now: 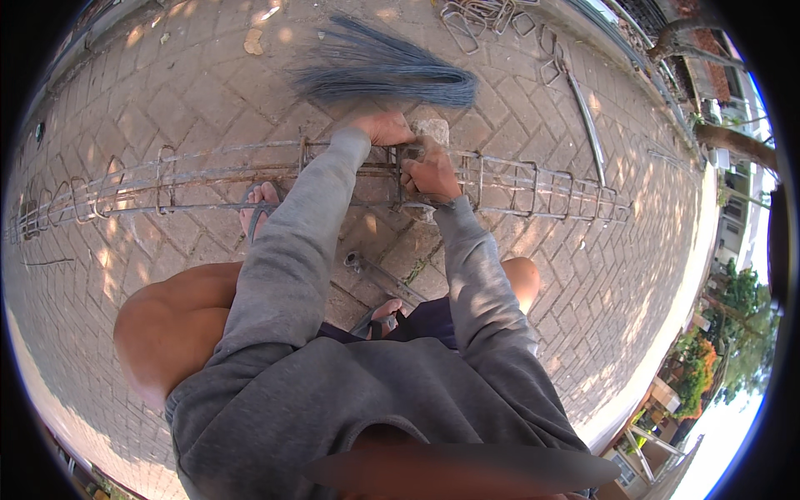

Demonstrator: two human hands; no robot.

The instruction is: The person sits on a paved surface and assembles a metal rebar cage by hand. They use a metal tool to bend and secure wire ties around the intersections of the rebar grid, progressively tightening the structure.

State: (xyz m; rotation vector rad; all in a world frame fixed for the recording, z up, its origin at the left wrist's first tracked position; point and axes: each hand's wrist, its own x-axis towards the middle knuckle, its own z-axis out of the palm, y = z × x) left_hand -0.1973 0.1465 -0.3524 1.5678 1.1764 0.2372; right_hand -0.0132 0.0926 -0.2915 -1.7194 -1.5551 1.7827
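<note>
1. Grey sweatshirt [358, 400], nearest the camera, fills 6 o'clock; both sleeves reach toward 12. Clock positions are read from the centre of view.
2. Rebar cage [521, 179]: lies on the paving [583, 292], running from 9 o'clock, beneath the hands at 12, to near 3. Long bars are joined by squarish ties along the length.
3. Left hand [387, 129]: at 12 o'clock, over the cage's far side beside a tie. Fingers are bent; their tips are partly hidden. Cannot tell how far they are closed or what they hold.
4. Right hand [433, 173]: between 12 and 1 o'clock, close to the left, at the same part of the cage. Fingers are curled inward; cannot tell whether they grip anything.
5. Pale block [432, 129]: just beyond the right hand.
6. Wire bundle [387, 75]: grey-blue, at 12 o'clock beyond the hands, doubled over, bend toward 1.
7. Loose hoops [483, 17]: 1 o'clock, near the upper rim.
8. Left foot [260, 204]: between 9 and 10 o'clock, sandalled, by the cage.
</note>
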